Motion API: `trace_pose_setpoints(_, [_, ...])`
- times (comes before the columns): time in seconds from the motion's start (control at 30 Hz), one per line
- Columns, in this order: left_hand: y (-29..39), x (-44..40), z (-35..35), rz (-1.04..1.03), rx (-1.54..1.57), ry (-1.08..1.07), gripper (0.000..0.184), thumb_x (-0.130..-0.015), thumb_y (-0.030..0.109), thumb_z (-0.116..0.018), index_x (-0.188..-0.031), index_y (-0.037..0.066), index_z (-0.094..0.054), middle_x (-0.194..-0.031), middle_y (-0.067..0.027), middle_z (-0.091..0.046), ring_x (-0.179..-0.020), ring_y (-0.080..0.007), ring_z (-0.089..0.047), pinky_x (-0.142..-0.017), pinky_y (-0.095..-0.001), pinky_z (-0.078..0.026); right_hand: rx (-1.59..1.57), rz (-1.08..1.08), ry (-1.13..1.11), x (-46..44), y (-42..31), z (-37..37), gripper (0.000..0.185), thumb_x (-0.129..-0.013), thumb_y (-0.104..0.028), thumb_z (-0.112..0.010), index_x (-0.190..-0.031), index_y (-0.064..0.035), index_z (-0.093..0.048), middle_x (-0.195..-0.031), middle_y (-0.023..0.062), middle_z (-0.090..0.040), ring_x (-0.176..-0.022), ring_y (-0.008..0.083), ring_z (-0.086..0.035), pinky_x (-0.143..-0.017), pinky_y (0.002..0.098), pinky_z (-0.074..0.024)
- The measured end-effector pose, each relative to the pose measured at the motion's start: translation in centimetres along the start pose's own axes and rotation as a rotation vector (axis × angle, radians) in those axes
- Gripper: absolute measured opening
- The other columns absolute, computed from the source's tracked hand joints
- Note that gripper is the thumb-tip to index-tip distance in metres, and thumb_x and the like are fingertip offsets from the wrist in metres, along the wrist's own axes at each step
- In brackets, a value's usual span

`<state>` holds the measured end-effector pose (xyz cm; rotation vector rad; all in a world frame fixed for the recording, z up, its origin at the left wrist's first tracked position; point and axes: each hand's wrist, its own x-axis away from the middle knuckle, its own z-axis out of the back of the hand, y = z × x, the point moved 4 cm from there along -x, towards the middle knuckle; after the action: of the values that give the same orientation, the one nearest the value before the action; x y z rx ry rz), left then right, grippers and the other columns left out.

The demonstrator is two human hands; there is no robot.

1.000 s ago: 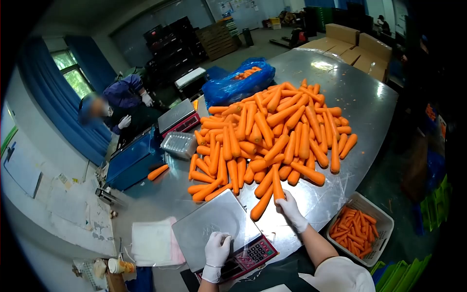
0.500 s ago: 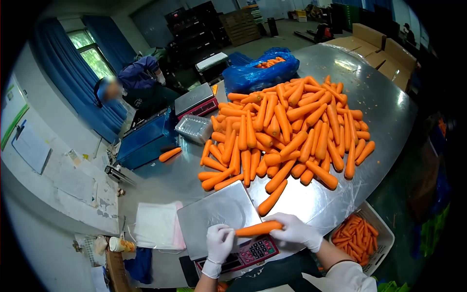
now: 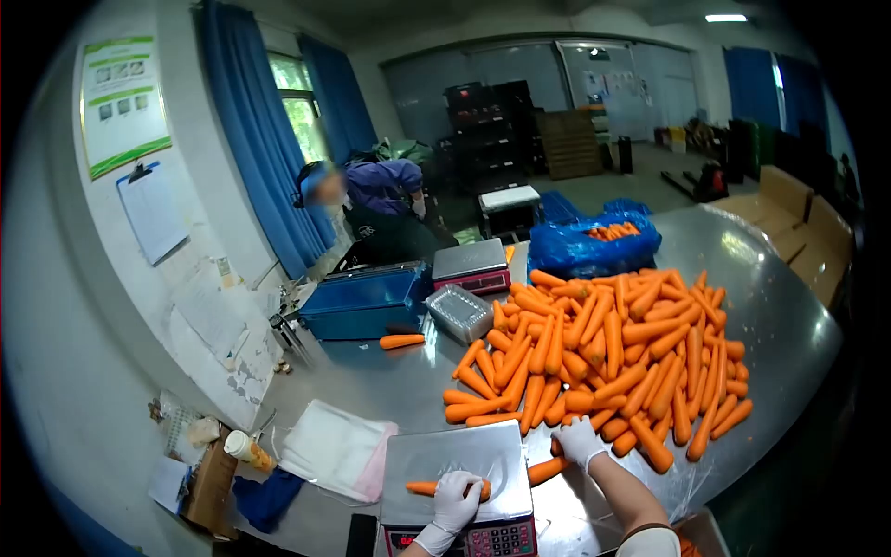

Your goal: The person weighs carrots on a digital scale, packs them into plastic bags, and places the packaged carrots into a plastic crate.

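Blue bag [image 3: 594, 253]: carrots [image 3: 614, 231] inside | pale crate [image 3: 713, 533], partly cut off: carrots inside | right hand [image 3: 577, 440]: at carrot pile's [image 3: 640, 357] near edge, cannot tell whether grasping | left hand [image 3: 457, 501]: wrapped round carrot's [image 3: 420, 487] middle | carrot: over scale pan [image 3: 455, 450], long axis left-right, narrower end left

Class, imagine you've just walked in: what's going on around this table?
A person in white gloves is handling carrots. Their left hand holds one carrot over the plate of a scale. Their right hand is at the near edge of a large carrot pile; whether it grips one is unclear. A co-worker leans forward on the far side, near a second scale.
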<state>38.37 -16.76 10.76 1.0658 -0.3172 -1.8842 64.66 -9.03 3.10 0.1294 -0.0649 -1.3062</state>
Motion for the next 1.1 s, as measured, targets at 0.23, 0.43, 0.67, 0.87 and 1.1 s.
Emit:
trace_pose_setpoints(0.23, [-0.3,0.5,0.5,0.053,0.077,-0.021,0.006,-0.075,0.011,-0.063,-0.077,0.006,-0.061,-0.077,-0.0074,-0.06,-0.077,-0.0275,-0.057,-0.071,-0.0368,-0.044,-0.647,-0.183,0.618,3.9,1.3,9.4,0.048,-0.06,-0.004,-0.064,-0.107,-0.008,-0.056,-0.1,0.0114,-0.058,-0.096,0.0303,-0.053,-0.084,0.0386,-0.0405])
trace_pose_setpoints(0.43, [0.3,0.6,1.1,0.179,0.198,0.032,0.007,-0.079,0.007,-0.06,-0.084,0.002,-0.058,-0.081,-0.0124,-0.059,-0.079,-0.029,-0.059,-0.071,-0.0345,-0.046,-1.7,-0.361,0.806,10.3,0.8,12.2,0.067,-0.063,0.009,-0.056,-0.127,-0.0018,-0.037,-0.114,0.0097,-0.047,-0.101,0.0194,-0.05,-0.091,0.03,-0.0412])
trace_pose_setpoints(0.67, [-0.1,0.2,1.3,0.08,0.167,0.124,0.009,-0.078,0.006,-0.061,-0.086,0.003,-0.058,-0.097,-0.0121,-0.062,-0.095,-0.03,-0.057,-0.086,-0.0382,-0.043,-1.828,-0.236,0.524,7.2,-10.5,9.8,0.054,-0.075,-0.002,-0.063,-0.124,-0.0017,-0.038,-0.114,0.0123,-0.048,-0.105,0.0214,-0.049,-0.094,0.0313,-0.0387])
trace_pose_setpoints(0.87, [-0.4,-0.5,2.4,0.076,0.15,0.09,0.009,-0.076,0.002,-0.059,-0.085,0.004,-0.058,-0.089,-0.0122,-0.062,-0.086,-0.0313,-0.058,-0.079,-0.0386,-0.045,-1.301,-0.05,0.5,6.1,-11.4,9.1,0.029,-0.08,-0.007,-0.059,-0.108,-0.0003,-0.058,-0.098,0.0165,-0.061,-0.095,0.0284,-0.057,-0.084,0.0334,-0.0439])
trace_pose_setpoints(1.1, [-0.6,-1.0,2.2,0.048,0.098,-0.001,0.01,-0.074,0.0,-0.059,-0.084,0.003,-0.057,-0.085,-0.012,-0.061,-0.081,-0.0306,-0.058,-0.076,-0.0377,-0.045,-0.468,-0.073,0.221,4.6,-6.9,0.7,0.051,-0.069,-0.006,-0.057,-0.12,-0.0082,-0.052,-0.113,0.0097,-0.057,-0.104,0.0267,-0.052,-0.089,0.0405,-0.0363])
